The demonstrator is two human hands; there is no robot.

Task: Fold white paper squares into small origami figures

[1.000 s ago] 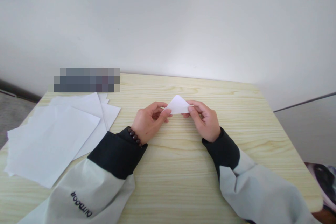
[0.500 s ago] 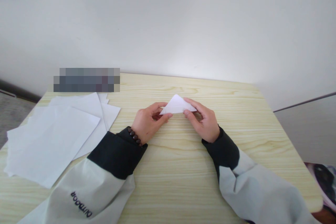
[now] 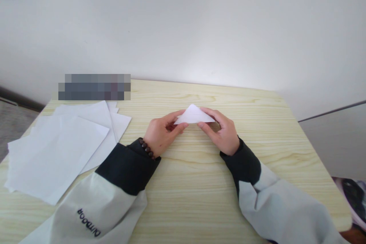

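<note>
Two pale sleeves with black cuffs [image 3: 94,206] reach across the tabletop [image 3: 194,194], the left one hiding part of the loose white sheets [image 3: 57,156] fanned out beside it. A beaded bracelet [image 3: 146,147] circles the left wrist. The left hand [image 3: 161,133] and right hand [image 3: 221,131] each pinch one end of the folded paper [image 3: 193,114], a small triangle, apex away, between them; its contact with the surface cannot be told. Beyond the sheets, a pixelated patch [image 3: 94,87] conceals its contents; farthest stands a white wall [image 3: 183,26].
</note>
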